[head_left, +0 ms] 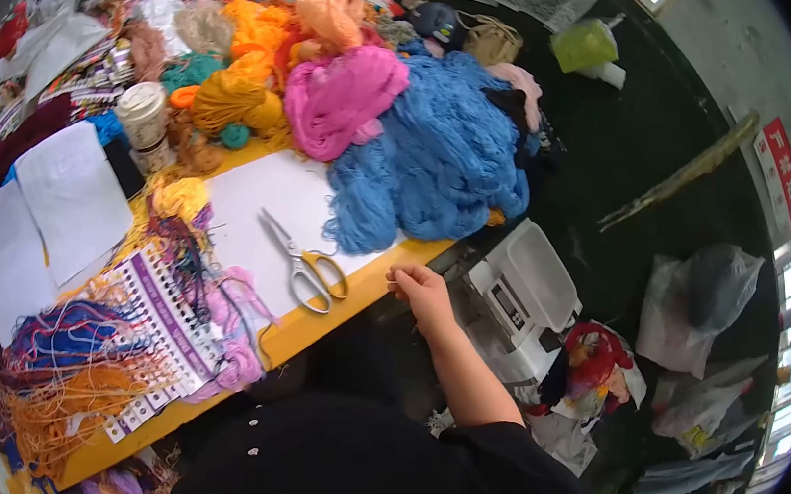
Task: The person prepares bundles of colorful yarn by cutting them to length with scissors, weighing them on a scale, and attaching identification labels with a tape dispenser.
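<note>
My right hand is held at the front edge of the yellow table, fingers curled together in a pinch. Whatever lies between the fingertips, if anything, is too small to make out. To its left, scissors with one yellow and one grey handle rest on a white sheet. A large heap of blue yarn lies just beyond the hand. Beside that heap is a bundle of pink yarn. My left hand is out of view.
Orange and mustard yarn, a lidded paper cup and open white papers cover the table's far left. A thread sample card lies among loose threads. A white scale stands right of the table, near plastic bags.
</note>
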Demonstrator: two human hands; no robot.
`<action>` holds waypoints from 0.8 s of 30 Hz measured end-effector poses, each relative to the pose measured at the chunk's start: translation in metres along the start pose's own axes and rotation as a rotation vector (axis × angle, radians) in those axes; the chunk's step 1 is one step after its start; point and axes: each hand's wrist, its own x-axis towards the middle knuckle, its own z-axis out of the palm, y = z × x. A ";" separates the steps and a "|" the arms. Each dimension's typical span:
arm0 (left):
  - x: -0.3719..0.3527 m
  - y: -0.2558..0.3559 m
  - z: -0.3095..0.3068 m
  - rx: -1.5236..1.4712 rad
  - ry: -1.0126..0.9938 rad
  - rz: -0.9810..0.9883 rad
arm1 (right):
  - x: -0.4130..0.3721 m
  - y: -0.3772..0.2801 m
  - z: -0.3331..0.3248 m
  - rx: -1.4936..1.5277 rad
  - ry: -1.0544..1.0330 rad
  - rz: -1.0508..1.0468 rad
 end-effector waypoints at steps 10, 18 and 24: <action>0.012 0.055 0.041 -0.175 -0.001 0.110 | -0.013 0.021 -0.045 0.030 0.063 -0.082; 0.029 0.114 0.051 -0.393 0.039 0.466 | -0.017 0.027 -0.036 0.021 -0.007 -0.054; 0.040 0.157 0.053 -0.578 0.070 0.774 | -0.010 0.024 -0.016 0.021 -0.060 -0.068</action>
